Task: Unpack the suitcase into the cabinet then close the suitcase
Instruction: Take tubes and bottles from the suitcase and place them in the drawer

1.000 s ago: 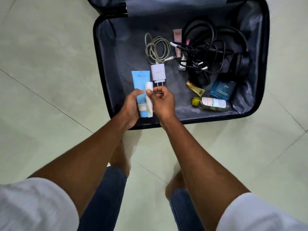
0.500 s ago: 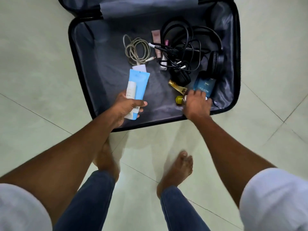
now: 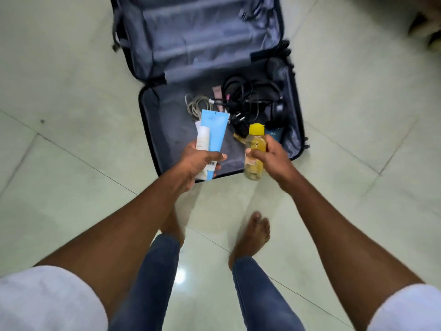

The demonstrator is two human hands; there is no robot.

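Note:
The open suitcase (image 3: 150, 130) lies on the floor with its grey lining showing. My left hand (image 3: 195, 163) grips a blue tube (image 3: 216, 130) and a small white tube (image 3: 202, 139) together, above the case's near edge. My right hand (image 3: 272, 156) holds a yellow-capped bottle of yellow liquid (image 3: 255, 144) upright, lifted clear of the case. Inside remain a coiled white cable (image 3: 198, 106), black cables (image 3: 245, 99), black headphones (image 3: 278, 111), a pink tube (image 3: 217, 91), a small gold item (image 3: 238, 137) and a blue box (image 3: 274, 134).
Pale glossy floor tiles (image 3: 71, 91) surround the suitcase. My bare feet (image 3: 253, 232) stand just in front of the case's near edge. A dark blurred object (image 3: 427, 25) sits at the top right corner. The cabinet is not in view.
My right hand went from the white tube to the bottle in the case and has lifted it out. My left hand now holds both tubes, and my view has pulled back.

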